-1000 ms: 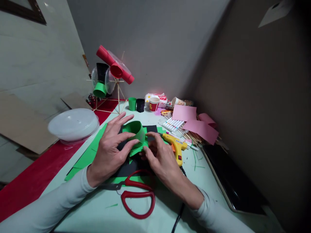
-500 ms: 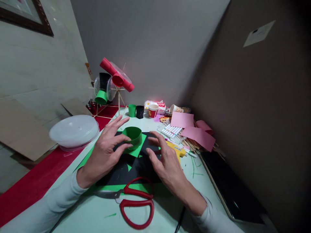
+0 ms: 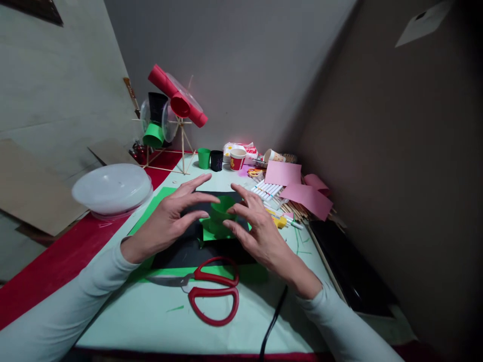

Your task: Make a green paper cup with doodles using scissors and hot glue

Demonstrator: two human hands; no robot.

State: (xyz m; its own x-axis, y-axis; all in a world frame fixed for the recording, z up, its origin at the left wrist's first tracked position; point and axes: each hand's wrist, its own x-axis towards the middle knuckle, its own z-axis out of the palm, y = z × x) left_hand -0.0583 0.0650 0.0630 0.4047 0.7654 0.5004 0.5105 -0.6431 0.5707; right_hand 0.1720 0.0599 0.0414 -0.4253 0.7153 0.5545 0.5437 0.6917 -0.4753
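A green paper ring (image 3: pixel 223 205) stands on a small green paper piece (image 3: pixel 213 233), on top of a black sheet (image 3: pixel 177 255). My left hand (image 3: pixel 171 216) is open at the ring's left, with thumb and fingers apart and a gap between thumb tip and ring. From the right, my right hand (image 3: pixel 258 226) reaches to the ring with spread fingers. Its fingertips overlap the ring's side; whether they touch it I cannot tell. Nearer to me lie red-handled scissors (image 3: pixel 213 291), blades pointing left, partly over a larger green sheet (image 3: pixel 249 274).
A stick frame with red paper tubes (image 3: pixel 177 95) stands at the back left, near a clear plastic dish (image 3: pixel 113 187). Small cups (image 3: pixel 237 159), markers (image 3: pixel 266 190), pink paper (image 3: pixel 283 172) and a yellow tool (image 3: pixel 278 219) sit farther back. A black cable (image 3: pixel 272 322) crosses the front right.
The green ring and the paper piece under it have shifted right and turned. My left thumb and fingers have come off the ring. The view has tilted down.
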